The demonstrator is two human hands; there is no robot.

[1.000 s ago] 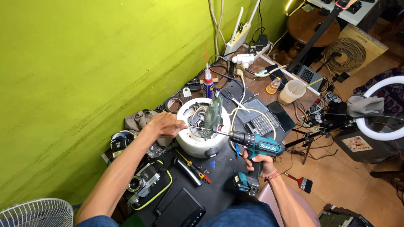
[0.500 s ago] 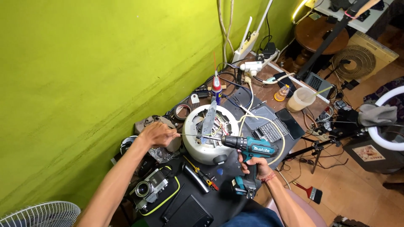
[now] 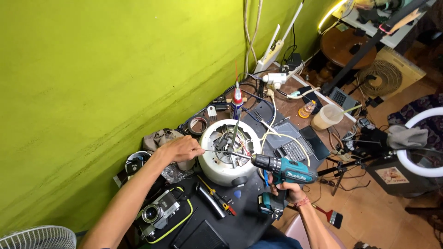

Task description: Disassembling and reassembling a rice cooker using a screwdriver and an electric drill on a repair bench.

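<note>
My right hand (image 3: 287, 189) grips the handle of a teal cordless drill (image 3: 285, 171) fitted with a long thin bit that reaches left across a round white appliance (image 3: 225, 157) lying upturned on the dark desk. The appliance's open base shows wires and metal parts. My left hand (image 3: 182, 148) rests at the appliance's left rim, fingers pinched at the tip of the long bit. A green-handled tool (image 3: 235, 131) stands upright inside the appliance.
A red-capped spray can (image 3: 236, 101) stands behind the appliance. Screwdrivers (image 3: 216, 199) and a camera (image 3: 156, 213) in a green-edged case lie at the front left. A keyboard (image 3: 291, 148), plastic cup (image 3: 326, 116), power strips and cables crowd the right. A ring light (image 3: 415, 147) stands far right.
The view has shifted slightly. The left hand stays at the appliance's rim and the drill stays level across it, with the bit tip now at my left fingers.
</note>
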